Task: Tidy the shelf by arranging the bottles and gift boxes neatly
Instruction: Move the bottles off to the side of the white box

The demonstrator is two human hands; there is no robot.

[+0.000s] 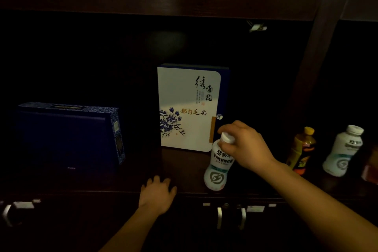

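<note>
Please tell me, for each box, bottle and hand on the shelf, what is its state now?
White gift box: upright.
Dark blue gift box: upright.
White bottle: capped, gripped at top.
Amber bottle: capped, free.
Far white bottle: capped, free.
Right hand: gripping.
Left hand: resting, empty.

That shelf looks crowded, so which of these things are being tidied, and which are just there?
Being tidied:
white bottle gripped at its cap by the right hand
yellow-capped bottle
second white bottle
white floral gift box
dark blue gift box

Just there:
metal clip
drawer handles
left hand, resting on the shelf edge
</note>
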